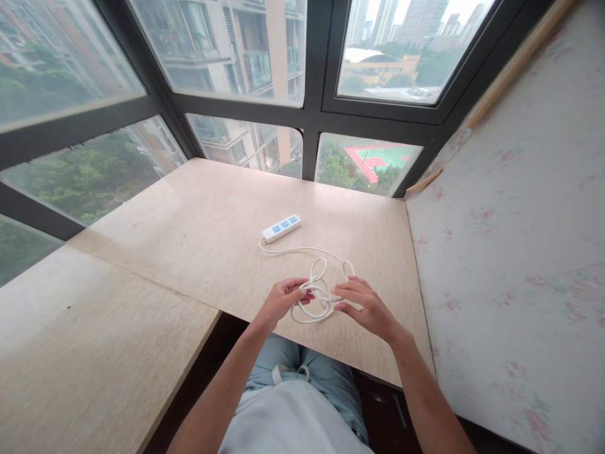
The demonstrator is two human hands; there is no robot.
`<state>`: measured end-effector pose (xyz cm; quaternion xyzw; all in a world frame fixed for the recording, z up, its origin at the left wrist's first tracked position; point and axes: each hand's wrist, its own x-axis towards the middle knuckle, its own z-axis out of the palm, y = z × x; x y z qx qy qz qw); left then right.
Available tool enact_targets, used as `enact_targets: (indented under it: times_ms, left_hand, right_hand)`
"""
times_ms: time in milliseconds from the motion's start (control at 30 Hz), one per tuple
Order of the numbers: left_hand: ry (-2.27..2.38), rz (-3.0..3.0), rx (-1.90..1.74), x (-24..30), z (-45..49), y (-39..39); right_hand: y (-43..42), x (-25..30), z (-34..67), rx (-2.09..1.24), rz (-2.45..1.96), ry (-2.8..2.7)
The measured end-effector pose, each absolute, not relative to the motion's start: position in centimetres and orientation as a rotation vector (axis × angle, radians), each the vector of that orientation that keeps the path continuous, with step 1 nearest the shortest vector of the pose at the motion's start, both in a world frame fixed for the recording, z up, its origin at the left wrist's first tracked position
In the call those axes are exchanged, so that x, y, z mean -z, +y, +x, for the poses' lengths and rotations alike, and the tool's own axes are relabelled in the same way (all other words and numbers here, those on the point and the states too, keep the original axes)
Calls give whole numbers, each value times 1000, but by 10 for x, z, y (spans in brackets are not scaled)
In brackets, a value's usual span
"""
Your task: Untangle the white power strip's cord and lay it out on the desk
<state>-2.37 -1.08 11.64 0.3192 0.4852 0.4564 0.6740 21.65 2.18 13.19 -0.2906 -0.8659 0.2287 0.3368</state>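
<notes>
- Your left hand (288,296) has the thumb and fingers pressed together, and it pinches the cord (326,299) at the left side of its loops.
- Your right hand (362,302) is at the other side of these loops, with the fingers curved and the thumb a little apart from them. The cord reaches these fingertips, but I cannot tell whether they pinch it or only touch it.
- So the loops are between your two hands; probably you hold them from both sides because the strands cross one another and would slide.
- The strip (282,228) lies on the ledge (212,221), beyond your left hand, sockets upward. It seems to rest there by its own weight, as the cord has slack and does not pull it.
- From the strip, the cord bends and runs toward your right hand, then makes a small loop just beyond it.
- Your fingers cover parts of the cord, so which strand goes over which is hard to follow.
- The plug I cannot find; it may be hidden in your grip or among the loops.
</notes>
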Motion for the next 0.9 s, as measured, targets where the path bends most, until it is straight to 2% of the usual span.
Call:
enact_targets:
  times_ms: [133, 367, 467, 567, 700, 800, 900]
  left_hand:
    - [1110, 874, -1061, -128, -12, -6]
    - [1171, 1211, -1083, -154, 2, -6]
    - [1086, 1205, -1076, -158, 0, -6]
    - [965, 1115, -1131, -162, -5, -3]
    - [903, 998, -1243, -166, -10, 6]
    - [976, 897, -1309, -166, -12, 12]
    - [1037, 763, -1342, -164, -14, 15]
  right_hand:
    - [27, -157, 204, -628, -783, -2250]
    - [36, -188, 178, -237, -868, -2455]
    - [35, -193, 180, -234, -870, -2427]
    - [39, -189, 188, -431, -939, -2198]
    - [48, -180, 201, -928, -967, -1713]
    - [51, -182, 209, -1270, -816, -1341]
    - [50, -189, 216, -1439, -658, -1205]
